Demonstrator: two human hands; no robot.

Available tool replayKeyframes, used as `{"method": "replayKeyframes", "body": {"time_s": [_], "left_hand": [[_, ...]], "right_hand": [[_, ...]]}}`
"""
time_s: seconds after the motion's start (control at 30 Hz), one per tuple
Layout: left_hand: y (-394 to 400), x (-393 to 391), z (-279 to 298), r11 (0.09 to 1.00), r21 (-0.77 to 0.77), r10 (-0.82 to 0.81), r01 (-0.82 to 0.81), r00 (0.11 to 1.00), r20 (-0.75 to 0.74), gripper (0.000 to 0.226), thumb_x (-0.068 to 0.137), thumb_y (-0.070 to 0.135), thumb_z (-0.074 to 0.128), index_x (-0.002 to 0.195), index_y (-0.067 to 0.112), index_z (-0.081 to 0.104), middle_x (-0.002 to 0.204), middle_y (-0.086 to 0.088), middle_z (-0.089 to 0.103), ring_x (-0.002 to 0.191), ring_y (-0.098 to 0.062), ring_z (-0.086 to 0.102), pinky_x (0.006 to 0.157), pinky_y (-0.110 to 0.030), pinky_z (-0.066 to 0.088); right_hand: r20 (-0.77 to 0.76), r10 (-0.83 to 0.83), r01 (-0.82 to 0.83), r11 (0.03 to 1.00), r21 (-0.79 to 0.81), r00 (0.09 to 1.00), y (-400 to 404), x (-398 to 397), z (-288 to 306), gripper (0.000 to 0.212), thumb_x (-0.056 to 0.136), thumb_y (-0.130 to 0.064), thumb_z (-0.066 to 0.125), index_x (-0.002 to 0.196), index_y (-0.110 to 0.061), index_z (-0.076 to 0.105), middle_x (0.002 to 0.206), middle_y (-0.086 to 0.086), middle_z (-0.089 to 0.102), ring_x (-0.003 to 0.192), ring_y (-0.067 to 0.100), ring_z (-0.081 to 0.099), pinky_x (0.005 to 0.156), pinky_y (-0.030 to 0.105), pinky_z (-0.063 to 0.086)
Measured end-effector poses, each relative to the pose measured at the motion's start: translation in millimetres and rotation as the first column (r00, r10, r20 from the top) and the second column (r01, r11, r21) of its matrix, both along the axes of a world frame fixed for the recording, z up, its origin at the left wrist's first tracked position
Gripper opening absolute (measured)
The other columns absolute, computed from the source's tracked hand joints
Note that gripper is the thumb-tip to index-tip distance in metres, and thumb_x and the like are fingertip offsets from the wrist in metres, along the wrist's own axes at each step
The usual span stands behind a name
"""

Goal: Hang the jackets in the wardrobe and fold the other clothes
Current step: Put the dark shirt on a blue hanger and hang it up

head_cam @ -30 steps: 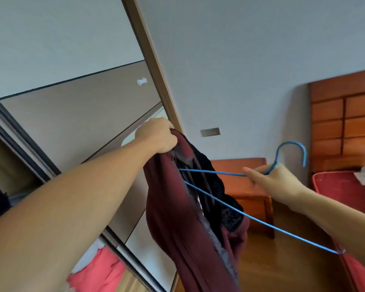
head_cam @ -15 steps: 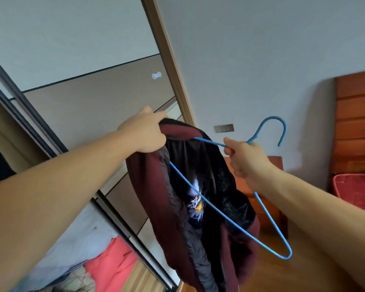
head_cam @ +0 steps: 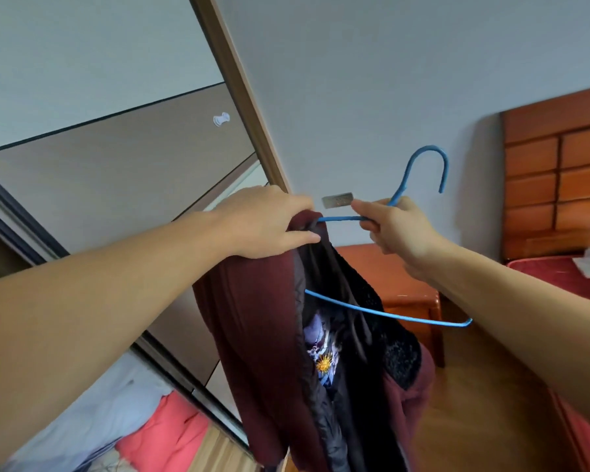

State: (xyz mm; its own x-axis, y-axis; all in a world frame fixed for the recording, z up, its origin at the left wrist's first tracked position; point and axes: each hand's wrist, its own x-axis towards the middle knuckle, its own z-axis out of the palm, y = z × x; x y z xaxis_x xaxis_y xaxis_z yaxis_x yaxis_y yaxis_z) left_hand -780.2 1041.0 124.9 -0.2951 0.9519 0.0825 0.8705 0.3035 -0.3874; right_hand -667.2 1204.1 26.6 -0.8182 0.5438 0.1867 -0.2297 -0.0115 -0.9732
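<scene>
Left hand (head_cam: 266, 226) grips maroon jacket (head_cam: 252, 318) collar; right hand (head_cam: 394, 229) holds blue hanger (head_cam: 389, 316) (one arm inside jkt)

There is only one view, from a wide-angle camera on the person's head. It is tilted, so the wardrobe door frame (head_cam: 242, 97) leans across the picture. It looks forward past both forearms at close range, toward the grey wall (head_cam: 372, 80), with the bed headboard (head_cam: 559, 172) at the right edge and wooden floor (head_cam: 474, 420) below.
</scene>
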Motion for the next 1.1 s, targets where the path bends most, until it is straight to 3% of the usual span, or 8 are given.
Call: {"method": "replayKeyframes", "body": {"time_s": [0.1,0.2,0.27,0.4,0.53,0.67,0.93,1.1], "left_hand": [[10,-6,-5,0.998,-0.035,-0.055,0.052,0.994,-0.091,0.033,0.091,0.061,0.037,0.117,0.041,0.038,0.073,0.002,0.051,0.070,-0.025,0.055,0.053,-0.032,0.034],[14,-17,-3,1.000,-0.010,-0.019,0.018,0.992,-0.123,0.030,0.096,0.051,0.042,0.123,0.039,0.040,0.079,0.000,0.051,0.072,-0.026,0.053,0.051,-0.030,0.029],[9,-23,1,0.999,0.032,0.021,-0.017,0.992,-0.127,0.028,0.096,0.048,0.043,0.123,0.038,0.043,0.079,0.001,0.049,0.074,-0.027,0.053,0.050,-0.030,0.026],[-13,-27,13,0.995,0.085,0.063,-0.053,0.991,-0.114,0.031,0.097,0.040,0.046,0.126,0.044,0.036,0.078,0.002,0.049,0.078,-0.029,0.056,0.054,-0.032,0.031],[-57,-23,33,0.983,0.166,0.104,-0.083,0.987,-0.125,0.036,0.097,0.037,0.048,0.129,0.047,0.036,0.079,0.003,0.049,0.070,-0.023,0.045,0.055,-0.033,0.035],[-122,-17,53,0.966,0.227,0.156,-0.124,0.979,-0.129,0.036,0.096,0.038,0.048,0.126,0.049,0.032,0.082,0.003,0.054,0.077,-0.029,0.054,0.057,-0.035,0.038],[-248,-24,43,0.927,0.235,0.338,-0.293,0.923,-0.184,0.046,0.094,0.037,0.046,0.139,0.044,0.036,0.116,-0.001,0.066,0.102,-0.034,0.063,0.076,-0.043,0.052],[-272,-34,25,0.890,0.235,0.442,-0.390,0.865,-0.238,0.049,0.093,0.034,0.051,0.139,0.045,0.036,0.100,-0.002,0.064,0.090,-0.036,0.065,0.070,-0.039,0.051]], "right_hand": [[0.034,-0.174,0.162,0.962,0.220,0.984,8,-3,-2,0.036,0.086,-0.041,0.064,0.060,-0.020,0.050,0.043,-0.015,0.040,0.037,0.004,0.034,0.039,0.012,0.029],[-0.225,-0.392,0.452,0.788,0.419,0.892,2,2,-17,0.044,0.074,-0.043,0.076,0.107,-0.023,0.056,0.094,-0.022,0.048,0.075,-0.011,0.049,0.066,0.001,0.037],[-0.353,-0.345,0.494,0.641,0.588,0.869,-9,11,-49,0.051,0.072,-0.039,0.078,0.113,-0.028,0.050,0.103,-0.019,0.039,0.087,-0.005,0.044,0.075,0.008,0.038],[-0.011,-0.224,0.135,0.546,0.827,0.975,-38,0,-125,0.028,0.078,-0.044,0.066,0.083,-0.031,0.041,0.074,-0.016,0.045,0.068,0.011,0.047,0.057,0.030,0.038],[0.368,-0.295,-0.044,0.726,0.687,0.882,-47,-43,-145,0.049,0.071,-0.050,0.068,0.106,-0.034,0.037,0.102,-0.010,0.042,0.088,0.020,0.056,0.064,0.036,0.046],[0.404,-0.243,-0.204,0.576,0.791,0.882,-55,-84,-134,0.061,0.068,-0.041,0.059,0.124,-0.035,0.037,0.114,-0.003,0.051,0.106,0.026,0.055,0.074,0.038,0.046],[0.205,-0.236,-0.081,0.449,0.890,0.950,-20,-122,-63,0.024,0.076,-0.013,0.066,0.099,-0.021,0.071,0.102,0.010,0.070,0.095,0.034,0.064,0.070,0.035,0.044],[0.246,-0.233,-0.167,0.313,0.935,0.941,-41,-127,2,0.012,0.067,-0.018,0.060,0.061,-0.026,0.053,0.076,0.003,0.063,0.074,0.031,0.060,0.060,0.029,0.042]]}}
